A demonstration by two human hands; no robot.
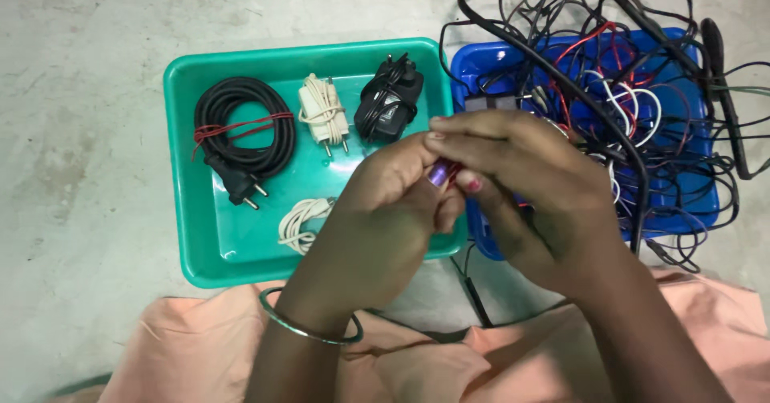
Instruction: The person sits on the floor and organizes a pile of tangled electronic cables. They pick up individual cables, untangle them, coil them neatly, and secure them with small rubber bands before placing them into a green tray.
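Both hands met just right of the green tray: left hand curled, right hand pinching fingertips against it.

Left hand and right hand pinch a red wire together — between green tray and blue tray.

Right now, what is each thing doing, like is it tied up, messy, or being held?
Black cable: coiled, tied with red wire, in green tray.
Cream charger: cord wrapped around it.
Black adapter: cord wrapped.
White cable: bundled.
Wires in blue tray: tangled.
Left hand, right hand: pinching a small red wire.
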